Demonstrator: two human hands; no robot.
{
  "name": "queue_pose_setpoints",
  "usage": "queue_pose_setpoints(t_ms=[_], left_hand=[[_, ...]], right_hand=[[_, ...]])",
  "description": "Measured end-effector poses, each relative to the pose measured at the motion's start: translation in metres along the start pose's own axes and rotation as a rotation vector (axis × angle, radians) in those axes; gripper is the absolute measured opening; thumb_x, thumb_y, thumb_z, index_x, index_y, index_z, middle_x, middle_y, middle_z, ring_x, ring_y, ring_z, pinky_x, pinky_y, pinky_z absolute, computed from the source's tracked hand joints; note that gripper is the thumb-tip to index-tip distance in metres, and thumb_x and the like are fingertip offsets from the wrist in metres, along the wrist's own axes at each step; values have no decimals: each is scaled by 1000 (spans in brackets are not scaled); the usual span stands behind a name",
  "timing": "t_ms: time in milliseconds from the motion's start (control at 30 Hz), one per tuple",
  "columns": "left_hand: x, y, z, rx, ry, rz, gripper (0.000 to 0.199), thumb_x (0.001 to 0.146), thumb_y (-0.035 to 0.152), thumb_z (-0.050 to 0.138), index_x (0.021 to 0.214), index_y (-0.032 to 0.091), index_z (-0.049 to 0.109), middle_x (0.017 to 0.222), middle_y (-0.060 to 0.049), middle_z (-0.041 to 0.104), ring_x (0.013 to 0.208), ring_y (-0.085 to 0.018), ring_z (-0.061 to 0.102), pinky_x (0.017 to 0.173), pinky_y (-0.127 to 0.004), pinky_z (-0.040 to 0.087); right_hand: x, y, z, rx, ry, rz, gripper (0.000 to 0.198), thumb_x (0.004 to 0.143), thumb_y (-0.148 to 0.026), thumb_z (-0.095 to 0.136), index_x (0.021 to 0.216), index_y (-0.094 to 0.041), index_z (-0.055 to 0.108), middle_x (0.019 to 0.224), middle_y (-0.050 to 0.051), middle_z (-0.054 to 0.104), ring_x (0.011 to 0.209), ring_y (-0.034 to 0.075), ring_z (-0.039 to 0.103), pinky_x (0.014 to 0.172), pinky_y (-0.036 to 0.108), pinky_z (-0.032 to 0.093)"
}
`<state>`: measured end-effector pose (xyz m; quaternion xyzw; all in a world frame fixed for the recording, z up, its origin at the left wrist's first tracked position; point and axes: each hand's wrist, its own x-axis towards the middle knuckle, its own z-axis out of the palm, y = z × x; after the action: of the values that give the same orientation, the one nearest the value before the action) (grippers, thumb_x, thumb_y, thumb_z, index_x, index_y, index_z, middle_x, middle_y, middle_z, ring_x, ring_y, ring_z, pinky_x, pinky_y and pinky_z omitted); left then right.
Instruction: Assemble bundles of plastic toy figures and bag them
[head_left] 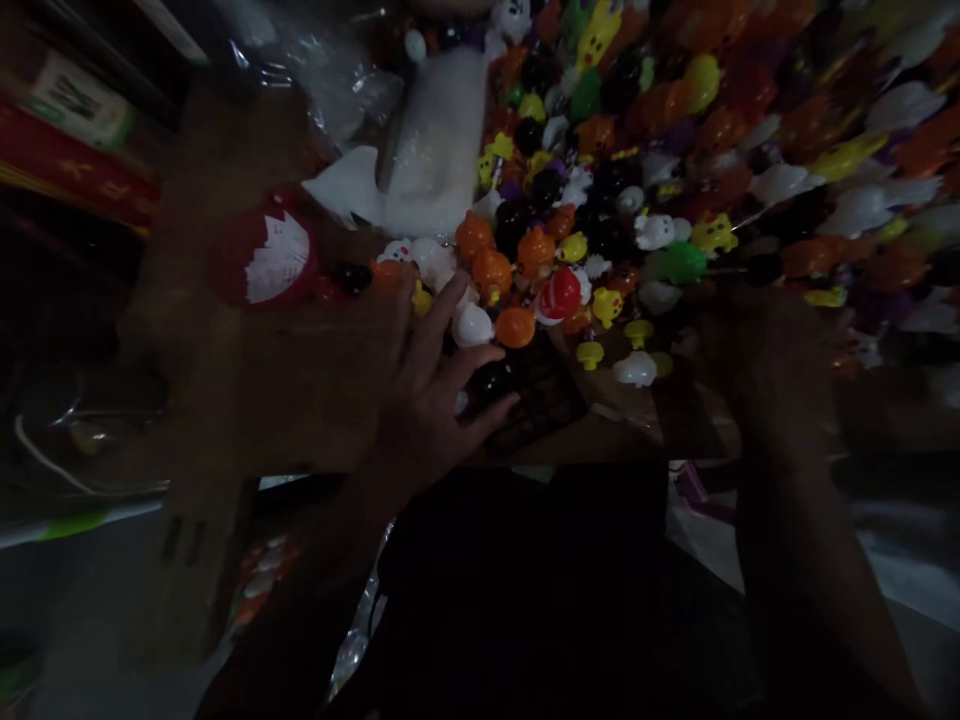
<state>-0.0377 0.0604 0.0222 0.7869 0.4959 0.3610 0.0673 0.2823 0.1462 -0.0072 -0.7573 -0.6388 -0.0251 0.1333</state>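
My left hand (pixel 431 400) is over the front of the wooden table, its thumb and forefinger curved around a small shiny black plastic piece (pixel 489 382). Its other fingers stretch forward, close to a white rounded piece (pixel 472 326). Under the black piece lies a dark gridded tray (pixel 544 390). An orange piece (pixel 515 327) and a red-and-white piece (pixel 560 296) are just beyond it. My right hand (pixel 780 355) is at the right edge of the heap of small plastic figures (pixel 660 120); shadow and blur hide its fingers and anything in them.
Left of my left hand lies a red round object with a jagged white patch (pixel 277 255). A white packet (pixel 435 140) and clear plastic bags (pixel 322 70) are behind. Yellow pieces (pixel 590 354) lie near the table's front edge (pixel 300 440). Boxes (pixel 75 150) stand far left.
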Motion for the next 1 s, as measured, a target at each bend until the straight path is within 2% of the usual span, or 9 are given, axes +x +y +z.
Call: queue_pose_setpoints(t_ms=[67,133,233,333,433,567,667,833,1000], left_hand=[[-1,-6,-1,0,-2,41,29,82,35,83,108,26,72,154,-7,54,157,-43,29,127,-69,29],[-2,-11,-1,11,2,95,34,82,37,84,112,25,72,156,-9,51,158,-45,24,127,-71,27],[-3,-16,0,5,8,105,32,82,36,84,111,25,73,156,-9,52,158,-44,25,127,-71,26],[-1,-17,0,-74,-3,49,29,78,32,85,103,27,73,153,-7,56,156,-44,32,129,-70,24],[0,-18,-1,-86,-16,73,26,78,32,84,100,27,73,153,-6,56,155,-44,33,128,-71,25],[-1,-18,-4,-40,-40,78,25,81,36,82,102,27,73,156,-5,53,158,-43,28,127,-72,24],[-4,-18,-4,-23,-62,56,29,80,40,84,104,28,73,158,-4,51,159,-43,25,127,-72,24],[-6,-22,-2,-54,-31,30,32,79,45,86,104,29,76,160,-5,49,158,-42,28,128,-70,25],[-5,-29,-1,-43,-55,45,36,80,52,84,106,30,76,157,-4,52,157,-42,29,129,-69,22]], right_hand=[[3,-10,-13,-101,-33,45,17,89,-22,67,94,-11,78,102,24,75,97,31,68,85,48,37],[-3,-21,-29,2,12,2,21,91,-27,68,102,-11,77,106,22,75,96,28,68,81,44,40],[-36,-41,-42,398,3,-198,22,94,-31,64,108,-15,71,91,13,75,78,20,66,71,36,44],[-80,-62,-31,827,-167,-369,23,98,-35,57,112,-19,66,100,9,74,86,20,68,76,35,53],[-107,-78,-1,1049,-245,-288,21,94,-34,61,109,-20,68,98,6,76,89,21,70,79,35,56],[-110,-89,27,1104,-289,-237,17,90,-33,65,98,-21,75,94,3,77,86,21,71,80,35,57],[-105,-92,30,1119,-250,-184,14,89,-32,66,90,-22,75,90,2,76,84,21,70,80,35,57],[-104,-92,29,1114,-295,-148,12,86,-34,69,87,-24,76,86,2,77,79,21,70,78,36,58],[-106,-100,38,1157,-203,24,19,83,-44,75,81,-25,77,80,1,76,74,20,68,72,35,56]])
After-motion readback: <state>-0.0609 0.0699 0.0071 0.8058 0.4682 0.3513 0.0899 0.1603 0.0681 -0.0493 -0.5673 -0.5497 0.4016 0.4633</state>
